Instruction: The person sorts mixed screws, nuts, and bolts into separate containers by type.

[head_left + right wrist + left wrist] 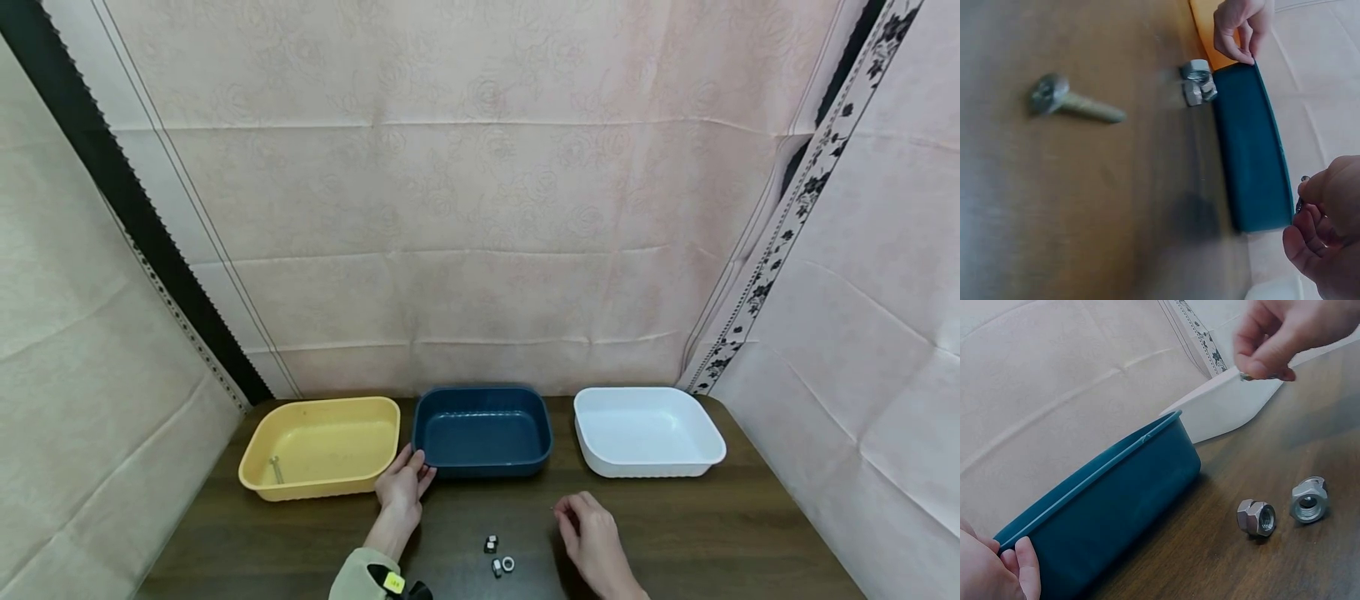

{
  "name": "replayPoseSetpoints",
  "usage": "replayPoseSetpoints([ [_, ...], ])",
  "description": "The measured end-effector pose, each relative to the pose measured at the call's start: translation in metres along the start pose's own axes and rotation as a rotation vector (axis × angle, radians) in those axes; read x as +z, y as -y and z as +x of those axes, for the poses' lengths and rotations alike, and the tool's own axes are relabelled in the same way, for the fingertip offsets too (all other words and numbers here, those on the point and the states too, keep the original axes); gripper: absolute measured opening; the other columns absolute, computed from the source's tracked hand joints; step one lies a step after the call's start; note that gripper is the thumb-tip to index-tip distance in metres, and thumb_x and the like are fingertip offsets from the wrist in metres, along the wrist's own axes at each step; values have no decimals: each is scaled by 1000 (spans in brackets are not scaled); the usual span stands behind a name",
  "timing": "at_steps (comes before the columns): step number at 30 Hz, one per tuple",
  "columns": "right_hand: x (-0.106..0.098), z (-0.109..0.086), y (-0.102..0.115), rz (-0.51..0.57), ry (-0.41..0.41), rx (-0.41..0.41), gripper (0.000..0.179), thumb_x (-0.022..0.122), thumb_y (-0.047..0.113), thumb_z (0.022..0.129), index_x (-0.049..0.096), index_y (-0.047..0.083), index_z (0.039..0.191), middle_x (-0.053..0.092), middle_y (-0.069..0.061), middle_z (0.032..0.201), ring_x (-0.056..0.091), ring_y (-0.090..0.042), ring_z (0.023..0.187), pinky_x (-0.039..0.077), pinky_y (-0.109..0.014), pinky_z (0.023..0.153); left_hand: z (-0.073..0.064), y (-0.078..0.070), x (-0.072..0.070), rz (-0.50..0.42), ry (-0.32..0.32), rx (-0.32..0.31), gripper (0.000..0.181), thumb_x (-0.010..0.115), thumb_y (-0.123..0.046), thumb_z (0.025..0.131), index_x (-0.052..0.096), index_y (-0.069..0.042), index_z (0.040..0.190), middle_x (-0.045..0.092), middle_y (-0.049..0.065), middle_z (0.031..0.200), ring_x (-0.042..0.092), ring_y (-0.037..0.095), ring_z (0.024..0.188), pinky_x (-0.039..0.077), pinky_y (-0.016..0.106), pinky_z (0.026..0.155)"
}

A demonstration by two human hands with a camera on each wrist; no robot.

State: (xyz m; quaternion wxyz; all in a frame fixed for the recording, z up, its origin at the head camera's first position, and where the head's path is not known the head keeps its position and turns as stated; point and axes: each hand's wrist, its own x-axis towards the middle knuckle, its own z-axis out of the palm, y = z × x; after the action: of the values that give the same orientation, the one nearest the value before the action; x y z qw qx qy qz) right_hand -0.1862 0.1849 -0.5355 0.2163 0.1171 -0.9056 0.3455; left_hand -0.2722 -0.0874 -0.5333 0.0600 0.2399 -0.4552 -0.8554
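At the near left corner of the blue bin (483, 472), my left hand (401, 490) grips the rim, with fingertips against the outer wall. My right hand (592, 533) is above the table, to the right of several hex nuts (491, 544). Between its thumb and fingers it pinches a small, thin metal screw (1264, 377), mostly covered by the fingers. In the right wrist view another screw (1088, 107), blurred, lies on the table. The nuts (1257, 517) lie in front of the blue bin.
A yellow bin (318, 492) with a single screw (277, 469) inside stands left of the blue one. On the right stands a white bin (652, 469). Pale cloth (480, 208) hangs behind and on both sides of the brown wooden table (712, 533).
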Motion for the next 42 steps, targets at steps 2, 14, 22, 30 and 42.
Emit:
replayPoseSetpoints([
  [2, 1, 5, 1, 9, -22, -23, 25, 76, -12, 79, 66, 11, 81, 56, 7, 80, 52, -4, 67, 50, -23, 56, 0, 0, 0, -5, -2, 2, 46, 63, -1, 98, 51, 7, 142, 63, 14, 98, 59, 17, 80, 59, 28, 74],
  [14, 4, 30, 5, 71, -44, -96, 27, 77, -14, 77, 66, 11, 80, 54, 8, 78, 52, -3, 66, 49, -21, 54, -2, -3, 1, -16, 6, 2, 48, 63, -1, 98, 49, 6, 143, 64, 12, 95, 60, 17, 80, 59, 28, 74],
  [22, 7, 54, 6, 58, -41, -136, 20, 76, -10, 79, 68, 8, 82, 56, 4, 78, 53, -5, 66, 49, -21, 55, -4, -4, 1, -10, 13, 3, 48, 62, -1, 99, 48, 6, 144, 64, 12, 96, 59, 17, 81, 59, 28, 75],
  [30, 13, 76, 10, 54, 6, -128, 17, 76, -5, 84, 68, 9, 86, 57, 3, 81, 54, -9, 69, 52, -22, 60, -5, -4, 0, -2, 6, 4, 48, 62, -1, 98, 48, 6, 144, 64, 11, 97, 60, 18, 84, 59, 29, 77],
  [42, 28, 100, 7, 27, 38, -179, 11, 74, -1, 87, 67, 8, 85, 57, 3, 81, 54, -11, 70, 52, -24, 60, -4, -1, 1, -11, 5, 9, 48, 62, 0, 98, 48, 7, 144, 63, 14, 99, 59, 18, 82, 59, 28, 75],
])
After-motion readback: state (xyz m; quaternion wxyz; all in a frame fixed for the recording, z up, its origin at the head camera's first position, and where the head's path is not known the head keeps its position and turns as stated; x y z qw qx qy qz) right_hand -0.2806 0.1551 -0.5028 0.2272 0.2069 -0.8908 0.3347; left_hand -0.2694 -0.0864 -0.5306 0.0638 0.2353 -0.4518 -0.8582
